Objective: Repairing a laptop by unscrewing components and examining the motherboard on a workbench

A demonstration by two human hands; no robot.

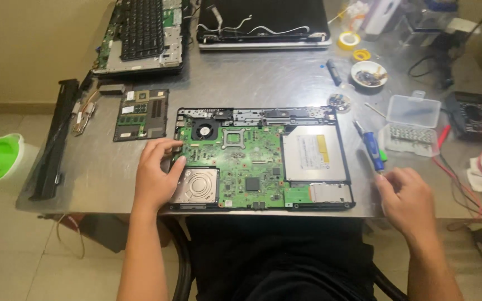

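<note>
The opened laptop (263, 159) lies mid-desk (241, 83), green board bare. The left hand (157, 173) rests on its 9 o'clock edge, fingers (165, 146) curled loosely over the rim, thumb by the silver drive (196, 187). At 3 o'clock the right hand (408, 198) pinches the tip of a blue screwdriver (371, 147) lying beside the laptop, near a clear screw box (411, 124)
</note>
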